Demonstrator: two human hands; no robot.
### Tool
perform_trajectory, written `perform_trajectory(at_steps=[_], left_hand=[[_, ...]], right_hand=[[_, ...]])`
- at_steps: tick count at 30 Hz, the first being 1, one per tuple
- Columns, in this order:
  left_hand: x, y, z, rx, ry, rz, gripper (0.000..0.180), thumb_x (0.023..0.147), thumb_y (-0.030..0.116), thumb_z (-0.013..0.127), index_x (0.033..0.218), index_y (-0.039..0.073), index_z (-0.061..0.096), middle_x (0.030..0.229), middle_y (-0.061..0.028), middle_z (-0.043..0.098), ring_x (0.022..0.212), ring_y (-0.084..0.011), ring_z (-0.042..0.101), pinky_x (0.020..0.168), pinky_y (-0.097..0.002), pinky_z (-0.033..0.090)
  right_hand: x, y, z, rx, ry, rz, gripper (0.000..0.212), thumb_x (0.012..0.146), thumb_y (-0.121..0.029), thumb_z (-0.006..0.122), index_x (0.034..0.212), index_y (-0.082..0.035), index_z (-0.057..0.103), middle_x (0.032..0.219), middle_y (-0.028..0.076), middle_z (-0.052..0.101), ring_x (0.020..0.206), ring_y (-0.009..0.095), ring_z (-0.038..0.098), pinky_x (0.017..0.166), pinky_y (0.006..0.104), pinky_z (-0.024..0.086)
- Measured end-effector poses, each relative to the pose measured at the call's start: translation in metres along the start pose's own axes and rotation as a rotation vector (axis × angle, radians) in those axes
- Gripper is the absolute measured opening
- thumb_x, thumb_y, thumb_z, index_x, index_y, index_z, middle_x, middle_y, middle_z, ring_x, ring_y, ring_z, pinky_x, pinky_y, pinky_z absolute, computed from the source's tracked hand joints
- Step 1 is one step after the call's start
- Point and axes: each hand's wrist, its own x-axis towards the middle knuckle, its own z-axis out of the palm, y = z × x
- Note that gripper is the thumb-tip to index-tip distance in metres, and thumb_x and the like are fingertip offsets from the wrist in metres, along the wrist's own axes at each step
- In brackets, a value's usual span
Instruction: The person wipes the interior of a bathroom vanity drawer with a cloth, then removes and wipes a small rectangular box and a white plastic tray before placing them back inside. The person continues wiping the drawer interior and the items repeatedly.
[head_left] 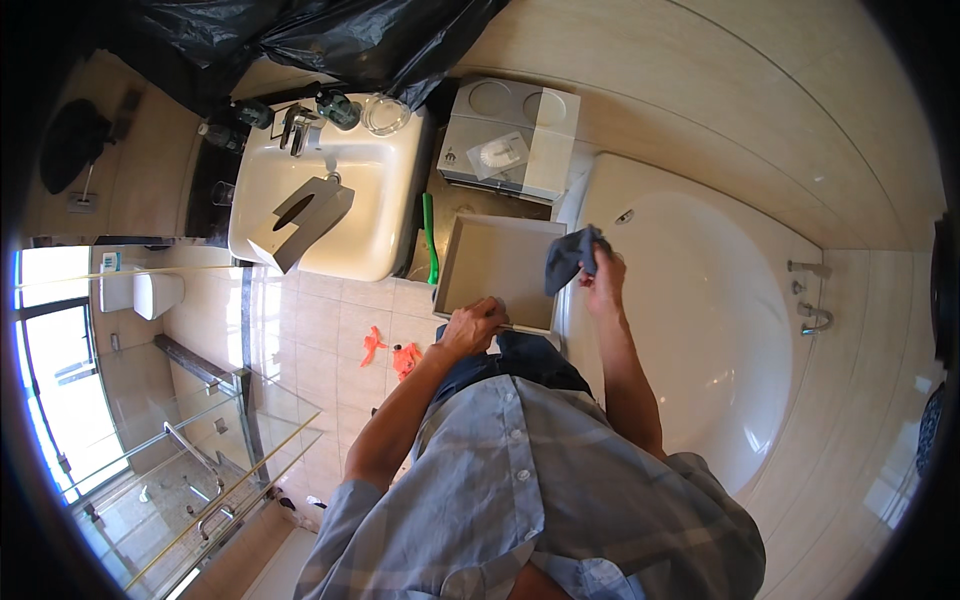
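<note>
In my right hand (606, 282) is a bunched dark grey cloth (568, 262), raised over the right side of a shallow rectangular grey-beige tray (488, 268). My left hand (474, 326) is closed on the near edge of that tray, close to my waist. The tray looks bare inside, with raised walls around it. Just left of it lies a long bright green strip-shaped object (430, 238), whose kind I cannot make out.
A white sink (385, 215) with a grey open box (318, 215) in it stands at the left. Beyond the tray sits a silver-grey case (505, 130). A white bathtub (690, 300) fills the right. Orange-red gloves (405, 360) lie on the tiled floor.
</note>
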Motion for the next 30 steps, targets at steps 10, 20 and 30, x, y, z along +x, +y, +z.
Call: perform_trajectory(at_steps=[10, 20, 30], left_hand=[[0.039, 0.0, -0.043, -0.583, 0.628, -0.274, 0.042, 0.096, 0.032, 0.052, 0.071, -0.002, 0.048, 0.066, -0.0117, 0.043, 0.06, -0.0235, 0.045, 0.057, -0.0371, 0.036], [0.014, -0.051, -0.042, -0.637, 0.777, -0.544, 0.051, 0.104, 0.04, 0.038, 0.1, -0.004, 0.065, 0.088, -0.0082, 0.063, 0.083, -0.0175, 0.057, 0.076, -0.0329, 0.045], [0.001, -0.09, 0.014, -0.024, 1.071, -0.311, 0.048, 0.104, 0.037, 0.036, 0.091, 0.002, 0.067, 0.085, -0.006, 0.067, 0.073, -0.0176, 0.062, 0.069, -0.0326, 0.05]], right_hand=[[-0.01, -0.072, -0.005, -0.186, 0.021, -0.651, 0.025, 0.092, -0.016, 0.066, 0.114, -0.005, 0.064, 0.094, 0.002, 0.066, 0.084, 0.011, 0.061, 0.075, 0.0261, 0.049], [-0.1, -0.037, 0.139, -1.055, -0.362, -1.133, 0.044, 0.088, -0.022, 0.066, 0.124, 0.001, 0.056, 0.13, 0.021, 0.055, 0.13, 0.043, 0.046, 0.111, 0.0554, 0.031], [-0.135, 0.017, 0.163, -1.034, -0.801, -1.41, 0.039, 0.075, -0.021, 0.074, 0.11, -0.005, 0.067, 0.13, 0.011, 0.057, 0.132, 0.035, 0.045, 0.113, 0.0519, 0.03]])
